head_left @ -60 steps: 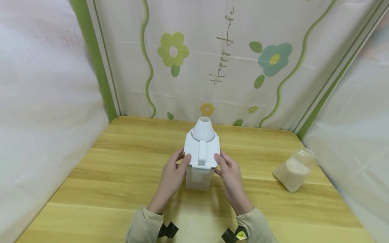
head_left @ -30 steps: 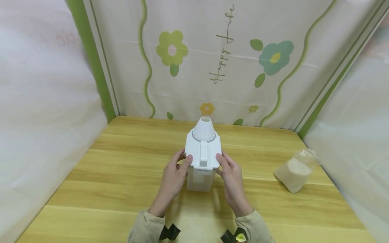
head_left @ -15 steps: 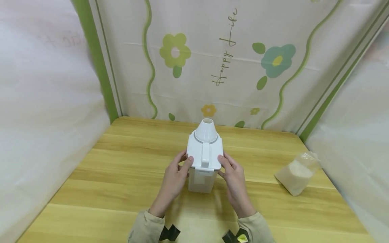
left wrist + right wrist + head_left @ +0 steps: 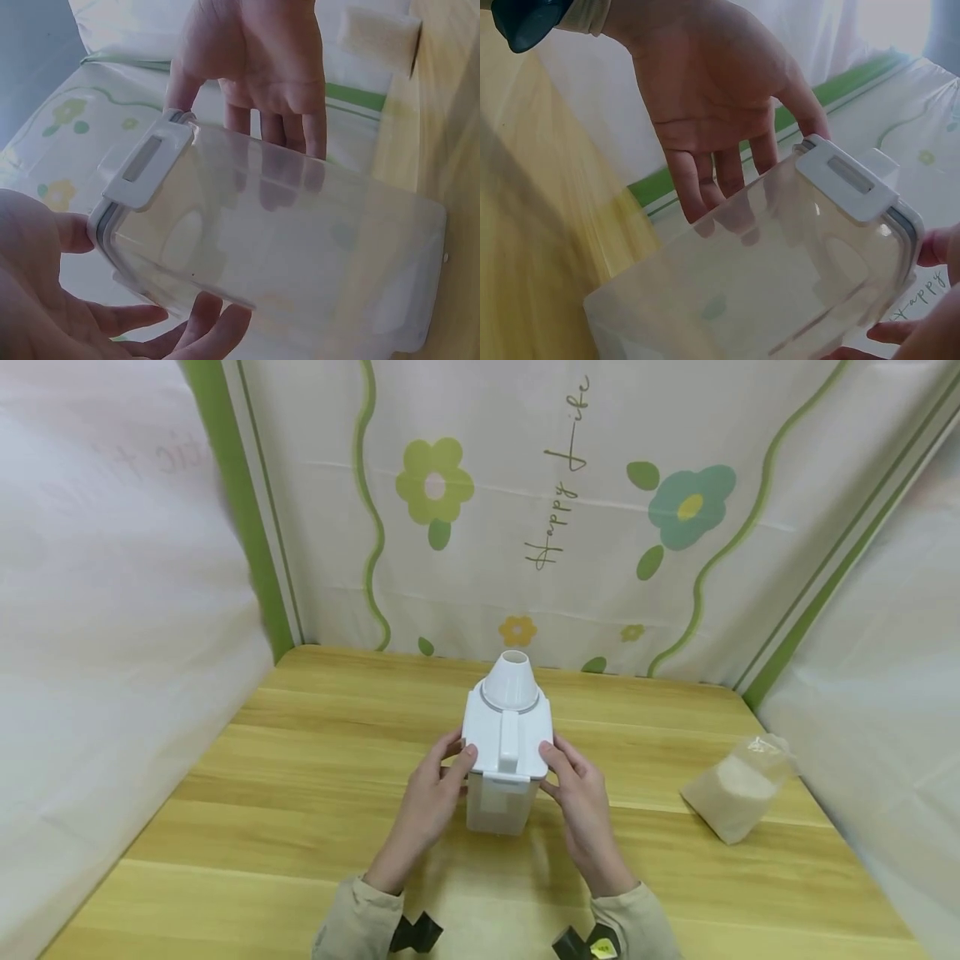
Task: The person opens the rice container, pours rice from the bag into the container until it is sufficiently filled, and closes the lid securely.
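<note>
A tall, see-through plastic storage container (image 4: 497, 810) stands upright on the table with a white lid (image 4: 483, 731) on it. From the lid's far end rises a white cone-shaped spout (image 4: 511, 685), open at the tip. My left hand (image 4: 426, 802) grips the container's left side, thumb on the lid's edge and fingers along the wall below. On the opposite side, my right hand (image 4: 583, 802) holds it the same way. In the left wrist view, a white clip (image 4: 150, 166) lies flat against the front wall. Through the clear walls in the right wrist view, no contents show.
A clear plastic bag (image 4: 731, 793) of pale, fine grain or powder lies at the right of the wooden table (image 4: 315, 760). Fabric curtains enclose the back and both sides; the back one (image 4: 480, 585) has printed flowers.
</note>
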{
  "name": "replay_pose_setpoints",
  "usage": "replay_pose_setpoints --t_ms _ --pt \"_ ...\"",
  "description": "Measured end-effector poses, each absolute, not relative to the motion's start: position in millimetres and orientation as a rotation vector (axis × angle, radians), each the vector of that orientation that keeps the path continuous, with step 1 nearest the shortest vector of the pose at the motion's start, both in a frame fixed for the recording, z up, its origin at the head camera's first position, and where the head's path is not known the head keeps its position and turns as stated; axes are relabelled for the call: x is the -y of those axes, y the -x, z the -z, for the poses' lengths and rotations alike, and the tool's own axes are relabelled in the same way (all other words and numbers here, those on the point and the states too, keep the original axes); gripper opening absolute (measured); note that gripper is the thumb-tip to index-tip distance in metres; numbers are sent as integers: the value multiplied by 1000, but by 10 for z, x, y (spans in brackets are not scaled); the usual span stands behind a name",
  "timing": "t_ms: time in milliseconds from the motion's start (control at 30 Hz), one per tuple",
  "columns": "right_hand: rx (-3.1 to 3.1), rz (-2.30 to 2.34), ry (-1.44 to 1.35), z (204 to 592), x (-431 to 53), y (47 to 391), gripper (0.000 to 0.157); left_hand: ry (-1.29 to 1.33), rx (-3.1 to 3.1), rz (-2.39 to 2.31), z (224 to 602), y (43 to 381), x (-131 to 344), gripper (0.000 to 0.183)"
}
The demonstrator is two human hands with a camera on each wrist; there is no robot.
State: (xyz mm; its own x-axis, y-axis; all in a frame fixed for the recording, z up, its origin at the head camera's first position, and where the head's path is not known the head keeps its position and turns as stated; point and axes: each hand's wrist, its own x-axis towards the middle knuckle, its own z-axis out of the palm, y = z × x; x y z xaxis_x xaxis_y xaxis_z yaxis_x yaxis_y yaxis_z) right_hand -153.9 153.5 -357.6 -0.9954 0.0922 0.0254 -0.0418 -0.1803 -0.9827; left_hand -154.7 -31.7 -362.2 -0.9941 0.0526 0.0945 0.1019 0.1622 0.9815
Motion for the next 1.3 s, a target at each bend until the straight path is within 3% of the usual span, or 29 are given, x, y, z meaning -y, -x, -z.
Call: replay_pose_setpoints --t_ms 200,433,733,1033,1300 --pt "2074 -2321 3 3531 -1627 1582 48 254 2343 2110 3606 1574 405 53" --pt "2398 -2175 -153 3423 -1847 1663 65 327 2440 2063 3545 1643 603 53" --pt "2553 -1858 -459 3297 -2096 1816 67 367 2525 2241 3400 1807 860 56" --pt "2400 -2264 -487 3238 -2019 1951 67 432 2363 2751 3277 2050 851 45" --pt "2249 -2556 -317 3220 -1896 1997 64 251 2314 2853 3275 2237 763 34"
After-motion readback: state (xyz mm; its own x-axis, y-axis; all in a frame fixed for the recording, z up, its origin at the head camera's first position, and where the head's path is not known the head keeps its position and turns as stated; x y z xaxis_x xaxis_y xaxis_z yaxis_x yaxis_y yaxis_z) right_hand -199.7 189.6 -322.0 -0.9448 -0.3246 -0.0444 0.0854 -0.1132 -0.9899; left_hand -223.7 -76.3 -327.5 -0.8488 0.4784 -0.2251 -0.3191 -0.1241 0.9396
